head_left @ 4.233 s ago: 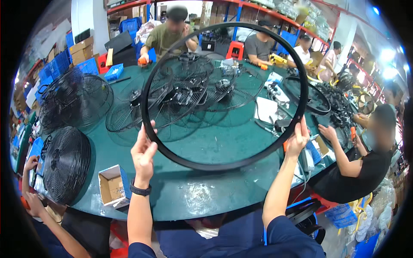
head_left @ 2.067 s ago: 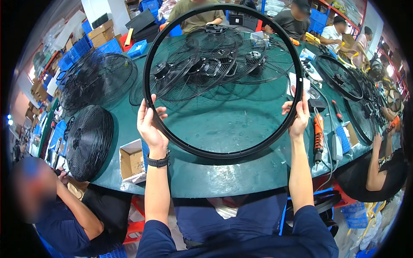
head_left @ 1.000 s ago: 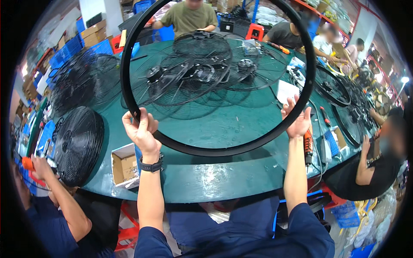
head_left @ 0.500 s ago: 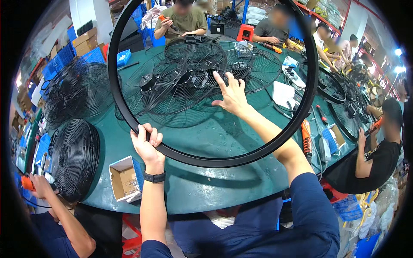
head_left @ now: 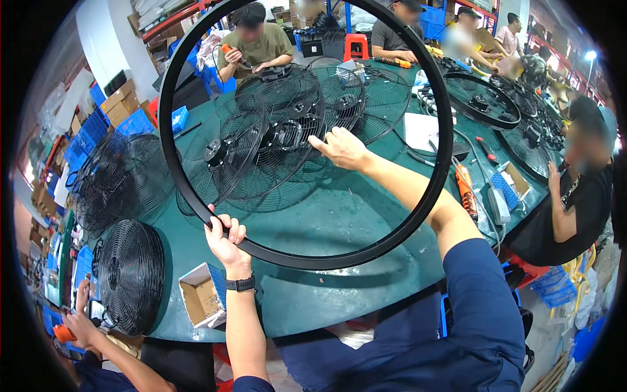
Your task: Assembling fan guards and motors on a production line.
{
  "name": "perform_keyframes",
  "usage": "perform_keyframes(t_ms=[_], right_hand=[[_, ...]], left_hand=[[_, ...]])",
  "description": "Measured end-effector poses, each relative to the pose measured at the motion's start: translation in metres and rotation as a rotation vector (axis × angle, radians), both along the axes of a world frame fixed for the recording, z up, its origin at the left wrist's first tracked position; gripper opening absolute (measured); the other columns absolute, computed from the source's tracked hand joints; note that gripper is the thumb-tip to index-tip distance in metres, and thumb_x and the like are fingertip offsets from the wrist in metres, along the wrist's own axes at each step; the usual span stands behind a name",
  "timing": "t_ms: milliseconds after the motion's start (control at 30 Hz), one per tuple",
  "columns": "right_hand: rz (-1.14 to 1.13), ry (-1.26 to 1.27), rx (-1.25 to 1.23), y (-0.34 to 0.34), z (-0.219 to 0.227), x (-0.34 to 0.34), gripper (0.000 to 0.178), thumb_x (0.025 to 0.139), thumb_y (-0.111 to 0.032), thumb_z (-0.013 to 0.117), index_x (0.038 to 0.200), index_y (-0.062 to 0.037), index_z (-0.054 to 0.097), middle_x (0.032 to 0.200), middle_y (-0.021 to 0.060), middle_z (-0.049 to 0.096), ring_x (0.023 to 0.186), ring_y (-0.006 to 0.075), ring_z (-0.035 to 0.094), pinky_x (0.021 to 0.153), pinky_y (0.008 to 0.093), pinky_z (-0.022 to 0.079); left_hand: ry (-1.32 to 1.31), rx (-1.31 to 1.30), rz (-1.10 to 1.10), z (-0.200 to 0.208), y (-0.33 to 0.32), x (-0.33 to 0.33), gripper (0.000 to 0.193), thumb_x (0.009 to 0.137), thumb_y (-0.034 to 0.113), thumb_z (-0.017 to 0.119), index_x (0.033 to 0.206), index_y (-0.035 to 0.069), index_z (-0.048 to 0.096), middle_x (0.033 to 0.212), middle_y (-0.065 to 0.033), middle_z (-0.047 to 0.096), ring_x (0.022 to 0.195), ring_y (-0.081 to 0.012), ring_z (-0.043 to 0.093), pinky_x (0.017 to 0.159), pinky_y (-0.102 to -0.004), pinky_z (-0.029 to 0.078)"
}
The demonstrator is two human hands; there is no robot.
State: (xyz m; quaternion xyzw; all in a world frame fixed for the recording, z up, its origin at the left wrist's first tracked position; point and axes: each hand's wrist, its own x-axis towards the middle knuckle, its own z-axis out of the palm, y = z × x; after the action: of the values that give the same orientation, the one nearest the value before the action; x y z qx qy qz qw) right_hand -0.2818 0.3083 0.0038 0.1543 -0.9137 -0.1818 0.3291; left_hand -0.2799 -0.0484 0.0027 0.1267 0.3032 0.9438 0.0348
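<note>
A large black ring (head_left: 326, 261) stands raised over the table, tilted toward me. My left hand (head_left: 226, 240), with a dark watch on the wrist, grips its lower left rim, fingers wrapped round it. Beyond the ring, seen through its opening, my right hand (head_left: 341, 149) has loosely bent fingers and appears to hold nothing. Its fingertips are close to the edge of several black wire fan guards with motors (head_left: 287, 134), which overlap on the green table; whether they touch is unclear. The ring crosses in front of my right forearm.
Stacked round wire guards (head_left: 130, 277) and a small open box of screws (head_left: 204, 297) lie left. An orange power screwdriver (head_left: 466, 191), cables and a power strip (head_left: 498, 206) lie right. Co-workers sit around the green table (head_left: 366, 287), one holding an orange tool (head_left: 64, 333) lower left.
My right hand's spread fingers have drawn in and bent, and the hand points more leftward at the guards. My left hand keeps its grip on the ring. The whole view has shifted slightly.
</note>
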Motion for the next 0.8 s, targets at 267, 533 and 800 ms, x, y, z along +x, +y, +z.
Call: perform_keyframes(t_ms=[267,533,800], right_hand=[[-0.033,0.048,0.032,0.012,0.017,0.031,0.049,0.074,-0.009,0.056,0.121,-0.0158,0.046,0.067,0.0075,0.049,0.064,0.0239,0.050,0.058,0.0358,0.039],[-0.172,-0.029,0.038,0.048,0.025,0.062,0.044,0.073,-0.019,0.067,0.111,-0.0113,0.046,0.066,0.0074,0.050,0.062,0.0248,0.051,0.059,0.0373,0.040],[-0.269,-0.092,0.049,0.081,0.030,0.091,0.041,0.073,-0.020,0.070,0.105,-0.0073,0.047,0.067,0.0093,0.053,0.064,0.0257,0.054,0.060,0.0374,0.040]], left_hand=[[0.004,0.031,-0.015,0.003,-0.006,-0.002,0.027,0.102,0.021,0.034,0.124,0.009,0.044,0.070,-0.0005,0.043,0.045,-0.0060,0.027,0.041,-0.0209,0.024],[0.001,0.037,-0.027,0.006,-0.004,0.001,0.028,0.101,0.020,0.037,0.123,0.006,0.045,0.070,0.0000,0.041,0.046,-0.0057,0.028,0.041,-0.0207,0.023],[0.020,0.029,-0.041,0.004,-0.004,0.003,0.027,0.101,0.019,0.036,0.122,0.007,0.048,0.070,0.0010,0.041,0.046,-0.0052,0.029,0.041,-0.0198,0.023]])
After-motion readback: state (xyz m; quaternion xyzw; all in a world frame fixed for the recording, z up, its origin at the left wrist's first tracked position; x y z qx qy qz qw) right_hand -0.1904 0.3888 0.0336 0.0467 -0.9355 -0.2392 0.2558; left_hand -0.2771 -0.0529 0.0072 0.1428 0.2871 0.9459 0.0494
